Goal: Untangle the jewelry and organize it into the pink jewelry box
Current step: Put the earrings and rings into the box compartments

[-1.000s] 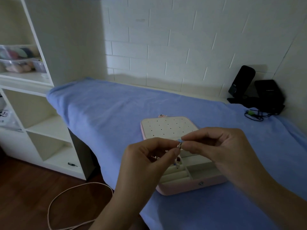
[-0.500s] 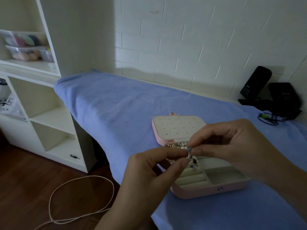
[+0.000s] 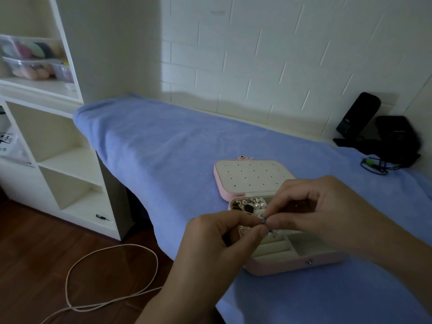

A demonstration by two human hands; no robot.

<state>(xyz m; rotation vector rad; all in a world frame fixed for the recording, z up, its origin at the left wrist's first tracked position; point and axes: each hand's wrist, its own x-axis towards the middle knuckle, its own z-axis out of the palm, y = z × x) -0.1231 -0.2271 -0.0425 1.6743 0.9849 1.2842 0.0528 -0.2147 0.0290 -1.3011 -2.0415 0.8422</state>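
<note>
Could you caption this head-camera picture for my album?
Left hand and right hand pinch a small beaded jewelry piece above an open pink jewelry box on blue cloth.

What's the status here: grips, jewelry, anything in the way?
Left grip and right grip both pinch one small piece above the open box. Other jewelry lies in its back compartment. Nothing blocks the box.

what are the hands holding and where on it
Both the left hand and right hand pinch one small blue-beaded jewelry piece at its upper end; its lower part hangs over the open pink jewelry box. Its type cannot be told.
</note>
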